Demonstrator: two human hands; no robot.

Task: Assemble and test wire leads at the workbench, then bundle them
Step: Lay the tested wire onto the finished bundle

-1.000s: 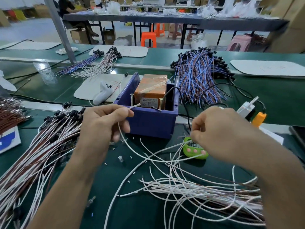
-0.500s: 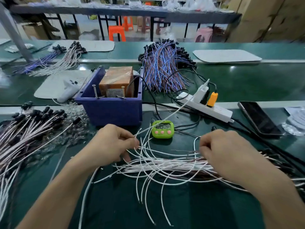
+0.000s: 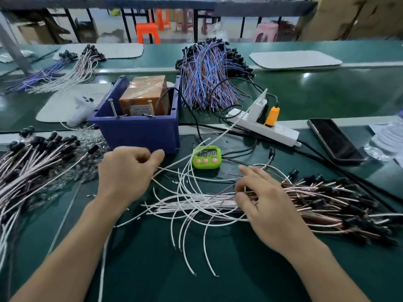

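Note:
A loose pile of white wire leads (image 3: 196,201) lies on the green bench in front of me, running right into brown and white leads with black connectors (image 3: 340,199). My left hand (image 3: 128,171) hovers just before the blue test box (image 3: 139,131), fingers curled, pinching the end of one white lead (image 3: 218,136) that slants up to the right. My right hand (image 3: 263,199) lies on the pile, index finger stretched out, thumb and other fingers closed round several leads. Two metal posts (image 3: 113,109) stand in the box beside an orange transformer (image 3: 144,94).
A green timer (image 3: 206,157) sits behind the pile. A heap of leads with black connectors (image 3: 37,162) fills the left. A white power strip (image 3: 263,127) with black cables and a dark phone (image 3: 335,141) lie at the right. Blue-brown leads (image 3: 207,77) lie farther back.
Both hands came down from the blue box to the pile on the bench. The left still pinches a white lead; the right moved from a closed pinch to closing on the pile.

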